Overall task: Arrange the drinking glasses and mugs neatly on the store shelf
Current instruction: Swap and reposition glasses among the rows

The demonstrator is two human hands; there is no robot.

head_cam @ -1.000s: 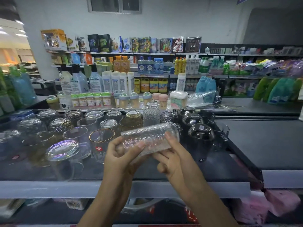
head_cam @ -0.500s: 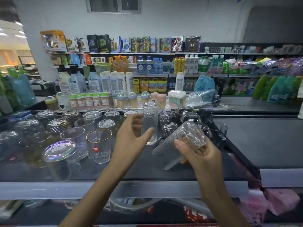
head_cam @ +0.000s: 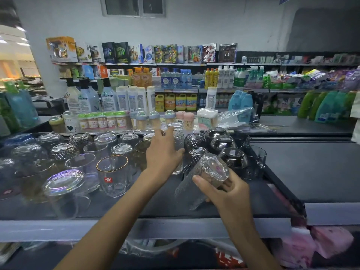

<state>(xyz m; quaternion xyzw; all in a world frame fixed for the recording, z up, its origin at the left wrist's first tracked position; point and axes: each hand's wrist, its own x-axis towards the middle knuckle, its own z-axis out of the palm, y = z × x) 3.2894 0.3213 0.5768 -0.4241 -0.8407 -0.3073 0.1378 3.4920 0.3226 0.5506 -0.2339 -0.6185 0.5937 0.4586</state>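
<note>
A pale grey wall closes off the back of the shop, with a small dark-paned window set high in it. A white column stands at the left, and beyond it lies a brightly lit area with ceiling lamps. Long store racks run along the wall. Their top level carries colourful boxes. Below are rows of bottles and yellow jugs. Green and teal pouches fill the right end. A large dark panel covers the upper right wall. A dark flat surface stretches to the right, with pink packs beneath. The light is cool and dim.
</note>
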